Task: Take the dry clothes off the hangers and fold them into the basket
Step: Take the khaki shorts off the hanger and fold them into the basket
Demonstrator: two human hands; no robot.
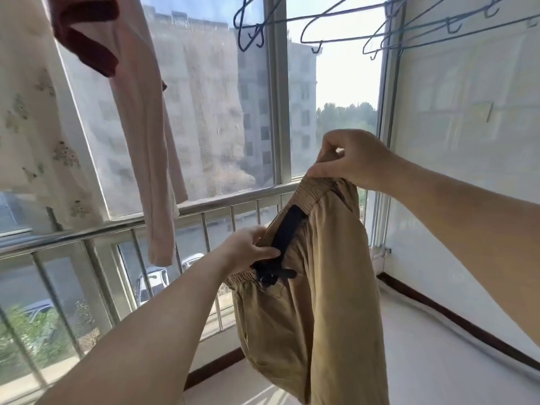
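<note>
Tan trousers [327, 302] with an elastic waistband and a black drawstring hang in front of me, off any hanger. My left hand [248, 248] pinches the lower end of the waistband by the black cord. My right hand [350, 159] grips the upper end of the waistband, higher and to the right. Several bare blue hangers [315, 27] hang on the rail overhead. A pale pink top with dark red trim [146, 135] and a white flowered garment [35, 127] still hang at the upper left. No basket is in view.
A steel railing [140, 226] runs along the window in front. A white wall [467, 141] stands at the right, with a dark skirting along the pale floor [438, 361].
</note>
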